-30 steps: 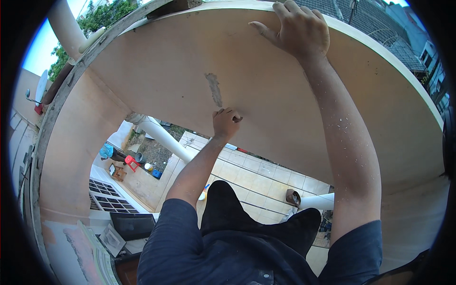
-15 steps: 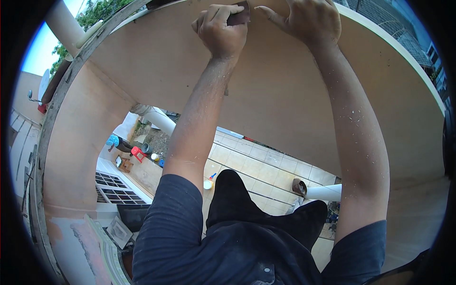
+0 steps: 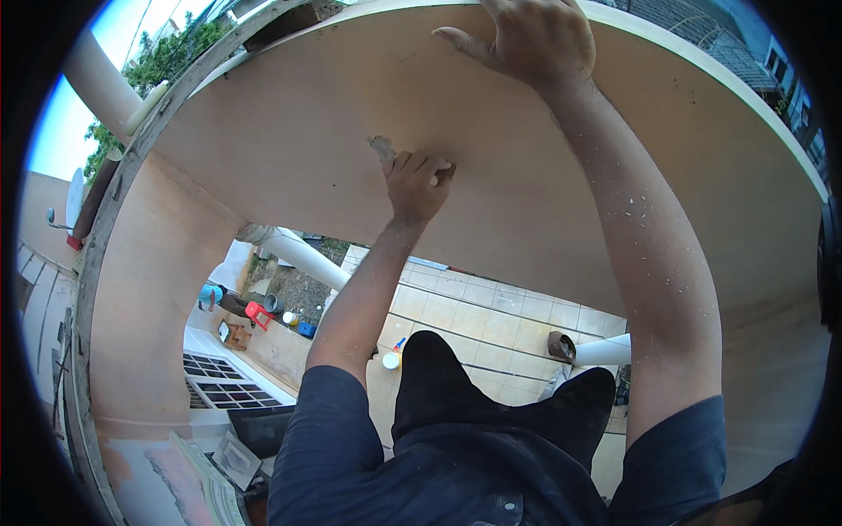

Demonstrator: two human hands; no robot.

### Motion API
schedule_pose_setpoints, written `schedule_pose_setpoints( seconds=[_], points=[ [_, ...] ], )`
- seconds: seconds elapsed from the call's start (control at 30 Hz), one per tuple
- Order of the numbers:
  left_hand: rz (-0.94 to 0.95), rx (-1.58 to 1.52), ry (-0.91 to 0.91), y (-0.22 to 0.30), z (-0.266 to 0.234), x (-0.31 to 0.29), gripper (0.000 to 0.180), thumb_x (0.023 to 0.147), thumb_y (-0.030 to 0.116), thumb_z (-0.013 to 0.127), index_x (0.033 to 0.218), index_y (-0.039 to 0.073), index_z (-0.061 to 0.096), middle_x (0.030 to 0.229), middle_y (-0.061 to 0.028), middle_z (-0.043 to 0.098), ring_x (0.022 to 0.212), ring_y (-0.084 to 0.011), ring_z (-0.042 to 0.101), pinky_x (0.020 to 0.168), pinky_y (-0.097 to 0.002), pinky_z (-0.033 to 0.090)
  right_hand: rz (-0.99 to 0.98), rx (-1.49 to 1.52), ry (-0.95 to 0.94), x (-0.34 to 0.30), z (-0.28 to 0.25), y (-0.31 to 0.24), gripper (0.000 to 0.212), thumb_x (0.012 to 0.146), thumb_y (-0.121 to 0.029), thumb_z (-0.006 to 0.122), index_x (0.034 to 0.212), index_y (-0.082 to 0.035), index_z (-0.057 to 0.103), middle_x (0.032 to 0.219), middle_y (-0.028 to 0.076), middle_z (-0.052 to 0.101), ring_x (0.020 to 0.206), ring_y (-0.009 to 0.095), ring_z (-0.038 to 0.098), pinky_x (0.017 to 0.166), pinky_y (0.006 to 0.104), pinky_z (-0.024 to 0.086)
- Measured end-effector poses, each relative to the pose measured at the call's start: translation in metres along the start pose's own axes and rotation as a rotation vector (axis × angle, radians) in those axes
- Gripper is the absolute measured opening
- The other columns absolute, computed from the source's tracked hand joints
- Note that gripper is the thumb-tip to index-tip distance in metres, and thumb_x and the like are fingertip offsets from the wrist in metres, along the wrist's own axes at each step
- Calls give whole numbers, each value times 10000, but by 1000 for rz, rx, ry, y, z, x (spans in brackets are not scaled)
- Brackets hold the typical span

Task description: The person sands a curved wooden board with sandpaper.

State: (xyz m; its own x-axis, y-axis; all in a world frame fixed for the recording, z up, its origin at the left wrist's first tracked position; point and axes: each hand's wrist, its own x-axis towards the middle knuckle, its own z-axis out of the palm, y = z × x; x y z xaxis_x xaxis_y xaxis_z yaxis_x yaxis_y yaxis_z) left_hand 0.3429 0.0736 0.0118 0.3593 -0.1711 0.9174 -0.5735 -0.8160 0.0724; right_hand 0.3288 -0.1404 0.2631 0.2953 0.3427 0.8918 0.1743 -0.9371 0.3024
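Left hand (image 3: 419, 182) fingers curled against a patched tan wall (image 3: 289, 131); right hand (image 3: 533, 39) spread flat, holding nothing.

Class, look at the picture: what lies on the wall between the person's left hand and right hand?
Only bare tan wall lies between left hand and right hand, in the head view.

Left hand (image 3: 416, 182) raised mid-frame, fingers (image 3: 412, 163) curled tight into a loose fist. Right hand (image 3: 535, 39) stretched higher, arm nearly straight, thumb splayed out left.
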Motion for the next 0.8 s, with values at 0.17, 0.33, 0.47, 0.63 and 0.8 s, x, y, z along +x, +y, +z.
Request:
schedule_pose_setpoints(
  seconds=[0.17,0.33,0.47,0.63,0.8],
  points=[
    [175,-2,448,-14,-57,170,220,721,54,841,838,219,754,869,66,728,849,-193,685,807,-371,457,-10,44,69,4,2,-5,662,888,-715,691,918,-56,736,868,71,713,794,221,730,780,387,579],
    [128,-268,535,-1,-44,181,145,785,50,830,830,151,736,835,21,729,796,-204,685,762,-382,487,-17,34,138,1,10,0,672,897,-721,680,975,-58,759,851,92,721,800,230,734,822,404,582],
    [-12,34,321,-9,-9,66,229,691,81,851,806,248,745,848,82,711,880,-191,660,898,-382,430,4,49,39,2,4,-7,664,904,-714,675,941,-55,752,848,100,724,809,234,740,827,407,582],
    [-137,33,-15,8,18,-84,220,677,79,825,785,233,712,861,61,672,882,-216,637,889,-395,415,-27,49,102,3,-2,-2,653,914,-707,667,912,-58,743,847,97,724,804,234,741,809,397,583],
    [-132,93,5,0,17,-55,207,668,111,841,767,238,710,851,69,660,861,-209,632,861,-406,404,1,54,53,0,1,-2,645,907,-701,677,910,-59,740,852,98,726,804,241,742,797,390,582]
  ],
)
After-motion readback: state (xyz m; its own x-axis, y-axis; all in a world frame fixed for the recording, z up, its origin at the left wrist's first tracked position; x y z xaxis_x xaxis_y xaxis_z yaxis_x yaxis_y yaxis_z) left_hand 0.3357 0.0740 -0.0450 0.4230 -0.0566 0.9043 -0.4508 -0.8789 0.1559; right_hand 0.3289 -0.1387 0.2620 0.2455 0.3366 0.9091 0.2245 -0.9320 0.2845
